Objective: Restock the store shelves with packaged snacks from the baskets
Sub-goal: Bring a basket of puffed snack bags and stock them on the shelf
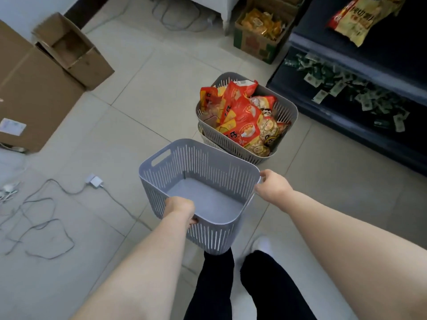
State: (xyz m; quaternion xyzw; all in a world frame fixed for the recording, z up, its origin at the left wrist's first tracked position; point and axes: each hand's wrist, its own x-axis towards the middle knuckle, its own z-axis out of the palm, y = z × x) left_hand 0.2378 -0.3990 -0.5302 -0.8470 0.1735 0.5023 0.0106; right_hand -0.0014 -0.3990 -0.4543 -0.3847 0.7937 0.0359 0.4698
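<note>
1. Basket, grey slotted plastic, empty (215,236): held off the floor (138,100) in front of the person's legs, open top facing up, bare bottom showing.
2. Left hand (180,209): on the basket's near long rim, fingers curled over the edge and clamped on it.
3. Right hand (272,185): at the basket's right end, fingers closed on the rim there.
4. Full basket (233,144): on the floor just beyond the empty basket, toward the shelves. Same grey slotted kind, nested in another like it underneath.
5. Snack packets (240,116): heaped in the full basket, red and yellow bags, some rising above its rim.
6. Shelves (392,93): dark unit, right of and beyond the empty basket. Small green-and-white packets (342,88) scattered on the lower level, one large yellow bag (360,19) on the level above.
7. Open carton (254,45): far beyond the empty basket, against the end of the shelves, with orange and yellow packets inside.
8. Cardboard boxes (69,49): left of and beyond the empty basket, the smaller one open and leaning on a larger one.
9. Cables (41,218): tangled on the floor left of the empty basket, a white adapter (94,181) among them.
10. Dark trousers (265,285) and a white shoe (261,244): below the empty basket.
</note>
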